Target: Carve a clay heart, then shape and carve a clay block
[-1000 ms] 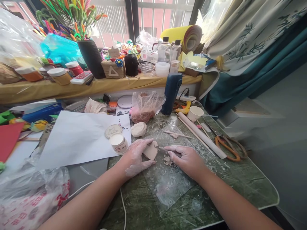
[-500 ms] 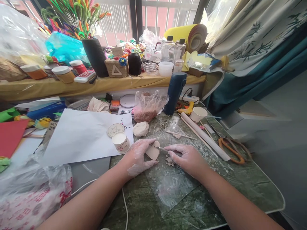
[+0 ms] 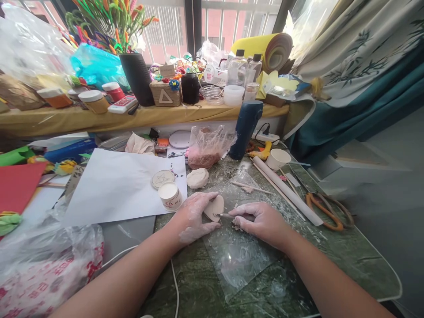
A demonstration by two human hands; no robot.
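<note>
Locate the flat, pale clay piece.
In the head view, below centre, the flat, pale clay piece lies between the powder-dusted left hand and the right hand.

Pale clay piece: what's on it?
At the pale clay piece, the thin tool in the right hand reaches the lower right; the left hand hides part of its left edge.

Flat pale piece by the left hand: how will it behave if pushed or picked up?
The flat pale piece probably won't roll, being thin and broad. It may be fragile: crumbs lie nearby. Whitish residue on the left hand could make it slippery to grip.
</note>
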